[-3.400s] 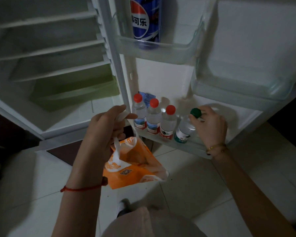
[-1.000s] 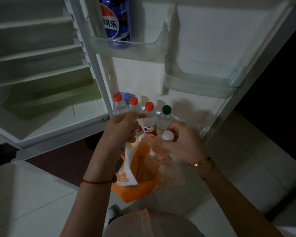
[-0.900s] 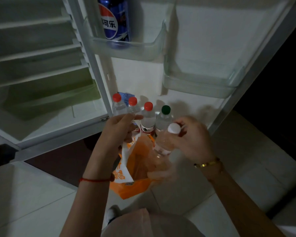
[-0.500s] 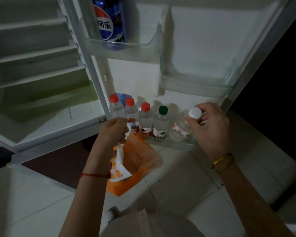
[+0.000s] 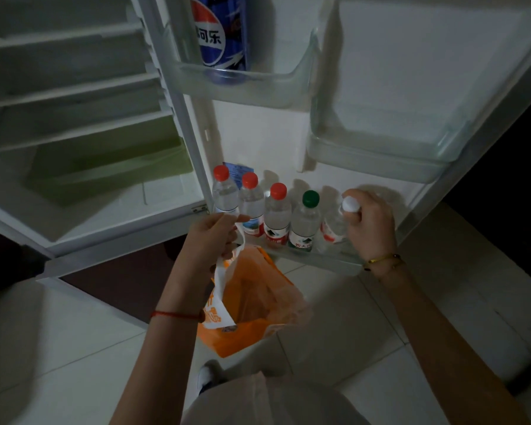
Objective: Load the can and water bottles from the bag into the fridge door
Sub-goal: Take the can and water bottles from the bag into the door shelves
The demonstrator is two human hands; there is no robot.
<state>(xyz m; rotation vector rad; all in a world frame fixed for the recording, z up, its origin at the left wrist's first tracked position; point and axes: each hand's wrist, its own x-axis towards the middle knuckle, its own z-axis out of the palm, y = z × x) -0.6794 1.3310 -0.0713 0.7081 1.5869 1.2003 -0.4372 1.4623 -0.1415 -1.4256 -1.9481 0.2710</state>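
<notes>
I am watching the right hand (image 5: 370, 223) gripping the cap end of a white-capped clear plastic water bottle (image 5: 333, 226) leaning at the right end of the row of bottles (image 5: 278, 211) in the bottom door shelf (image 5: 319, 261), centre right. The left hand (image 5: 210, 237) is pinching the white handle (image 5: 219, 276) of the orange plastic bag (image 5: 252, 305) hanging below centre, and the blue cola can (image 5: 219, 35) is standing in the clear upper door bin (image 5: 284, 84), top centre.

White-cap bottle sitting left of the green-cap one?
No, the white-cap bottle is right of the green-cap bottle, at the row's end, gripped by the right hand.
</notes>
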